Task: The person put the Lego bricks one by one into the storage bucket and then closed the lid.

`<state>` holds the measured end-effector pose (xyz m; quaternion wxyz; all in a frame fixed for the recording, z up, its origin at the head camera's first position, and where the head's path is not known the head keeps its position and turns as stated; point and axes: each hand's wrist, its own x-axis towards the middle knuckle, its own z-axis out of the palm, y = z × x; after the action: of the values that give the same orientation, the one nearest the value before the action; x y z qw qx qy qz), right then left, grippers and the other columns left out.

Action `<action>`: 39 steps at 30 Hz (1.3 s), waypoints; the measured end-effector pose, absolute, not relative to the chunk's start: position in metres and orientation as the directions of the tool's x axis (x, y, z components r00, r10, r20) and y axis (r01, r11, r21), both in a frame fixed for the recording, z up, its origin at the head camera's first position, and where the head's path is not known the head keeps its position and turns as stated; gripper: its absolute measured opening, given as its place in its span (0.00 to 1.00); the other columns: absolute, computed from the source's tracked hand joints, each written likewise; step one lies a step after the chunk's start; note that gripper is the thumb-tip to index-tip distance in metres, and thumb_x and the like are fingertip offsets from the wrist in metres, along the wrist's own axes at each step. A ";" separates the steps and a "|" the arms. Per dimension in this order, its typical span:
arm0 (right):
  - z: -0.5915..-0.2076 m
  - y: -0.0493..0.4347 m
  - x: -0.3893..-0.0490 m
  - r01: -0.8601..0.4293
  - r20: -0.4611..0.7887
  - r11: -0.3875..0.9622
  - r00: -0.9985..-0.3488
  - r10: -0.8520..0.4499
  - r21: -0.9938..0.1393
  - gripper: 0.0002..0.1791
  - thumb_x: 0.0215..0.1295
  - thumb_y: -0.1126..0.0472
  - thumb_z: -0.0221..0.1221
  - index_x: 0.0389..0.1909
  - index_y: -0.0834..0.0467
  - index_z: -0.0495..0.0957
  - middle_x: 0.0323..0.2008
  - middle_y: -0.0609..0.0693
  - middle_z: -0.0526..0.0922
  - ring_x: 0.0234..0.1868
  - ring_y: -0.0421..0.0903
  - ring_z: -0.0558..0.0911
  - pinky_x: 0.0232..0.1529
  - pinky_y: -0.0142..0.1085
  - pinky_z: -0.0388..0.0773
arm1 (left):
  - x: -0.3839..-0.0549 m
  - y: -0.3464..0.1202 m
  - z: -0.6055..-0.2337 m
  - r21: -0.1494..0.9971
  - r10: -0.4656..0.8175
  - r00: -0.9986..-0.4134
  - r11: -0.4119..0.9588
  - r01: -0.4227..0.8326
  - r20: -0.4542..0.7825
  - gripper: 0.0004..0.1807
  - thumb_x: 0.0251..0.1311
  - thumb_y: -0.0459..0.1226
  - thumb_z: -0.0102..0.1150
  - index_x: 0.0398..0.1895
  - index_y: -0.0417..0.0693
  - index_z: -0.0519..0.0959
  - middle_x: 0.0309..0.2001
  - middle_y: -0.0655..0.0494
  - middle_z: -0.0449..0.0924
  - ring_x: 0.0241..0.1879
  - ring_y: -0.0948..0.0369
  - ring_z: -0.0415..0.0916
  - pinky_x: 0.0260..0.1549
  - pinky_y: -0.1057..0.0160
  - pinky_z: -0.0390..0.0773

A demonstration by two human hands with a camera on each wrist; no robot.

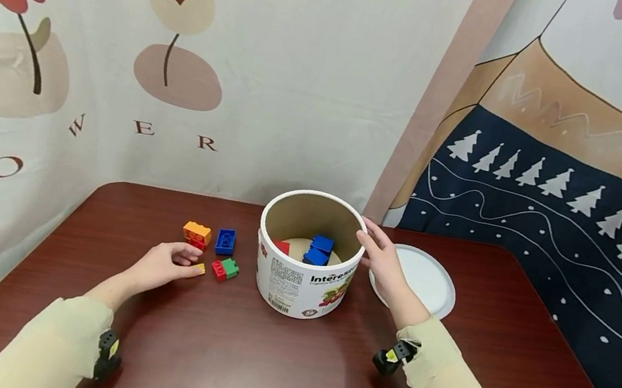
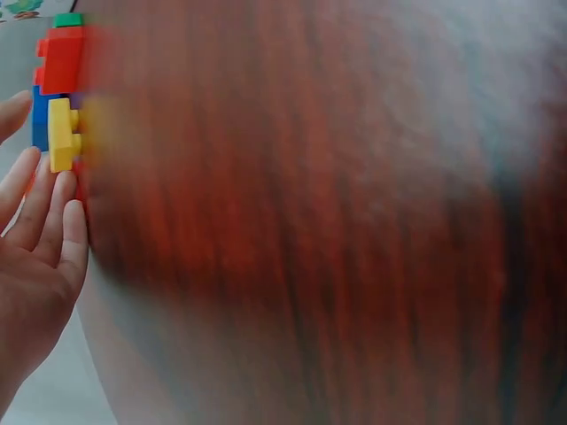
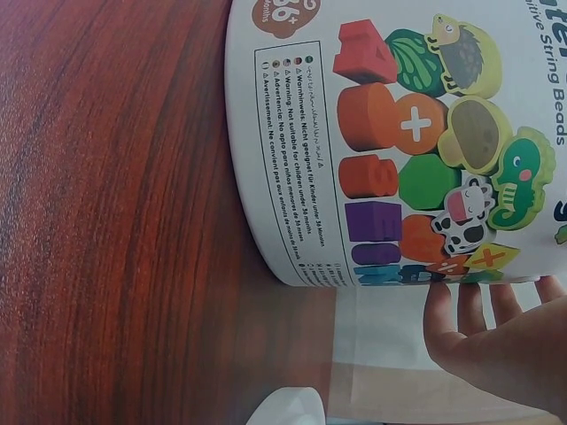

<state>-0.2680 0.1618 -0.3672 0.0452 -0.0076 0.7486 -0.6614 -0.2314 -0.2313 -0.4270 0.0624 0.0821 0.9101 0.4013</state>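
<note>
My left hand (image 1: 168, 264) is at the left of the table, fingers extended beside a small yellow brick (image 1: 200, 269). In the left wrist view, fingertips reach the end of that yellow brick (image 2: 61, 135), while the thumb stands apart from it. Just beyond are an orange brick (image 1: 198, 231) over red, a blue brick (image 1: 225, 241), and a joined red and green pair (image 1: 224, 268). My right hand (image 1: 384, 263) rests at the right rim of a white round bucket (image 1: 287, 285), its fingers against the outer wall. Inside the bucket lie blue bricks (image 1: 319, 250) and a red brick (image 1: 282, 246).
A round white lid (image 1: 425, 283) lies on the brown table (image 1: 236, 358), right of the bucket and partly behind the right forearm. A printed curtain (image 1: 304, 84) hangs close behind the table's far edge.
</note>
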 end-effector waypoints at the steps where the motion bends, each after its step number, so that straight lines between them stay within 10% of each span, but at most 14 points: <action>1: -0.367 0.162 -0.268 0.048 -0.057 0.126 -0.996 -0.071 -0.991 0.26 0.72 0.56 0.47 0.69 0.54 0.59 0.69 0.58 0.60 0.67 0.57 0.65 0.63 0.54 0.65 | -0.231 -0.231 -0.427 0.740 0.202 -0.978 0.666 0.093 -0.059 0.27 0.56 0.45 0.63 0.53 0.35 0.74 0.49 0.39 0.78 0.46 0.52 0.76 0.46 0.56 0.79; 13: -0.365 0.158 -0.267 0.034 -0.041 0.105 -0.997 -0.071 -0.994 0.26 0.72 0.58 0.47 0.69 0.55 0.58 0.69 0.58 0.61 0.65 0.57 0.67 0.62 0.53 0.67 | -0.230 -0.231 -0.429 0.715 0.236 -0.968 0.691 0.109 -0.081 0.16 0.53 0.32 0.63 0.44 0.34 0.77 0.38 0.47 0.79 0.38 0.57 0.75 0.40 0.62 0.77; 39: -0.366 0.160 -0.264 0.043 -0.050 0.093 -0.995 -0.081 -0.995 0.26 0.72 0.57 0.46 0.70 0.55 0.58 0.69 0.59 0.61 0.66 0.56 0.65 0.63 0.54 0.65 | -0.240 -0.227 -0.374 0.736 0.209 -0.978 0.658 0.162 0.029 0.17 0.59 0.38 0.59 0.48 0.37 0.77 0.42 0.43 0.79 0.37 0.57 0.72 0.32 0.69 0.76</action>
<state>-0.2643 0.1600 -0.3658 0.0458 -0.0130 0.7380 -0.6731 -0.2405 -0.2267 -0.3739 0.0292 0.1020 0.9099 0.4010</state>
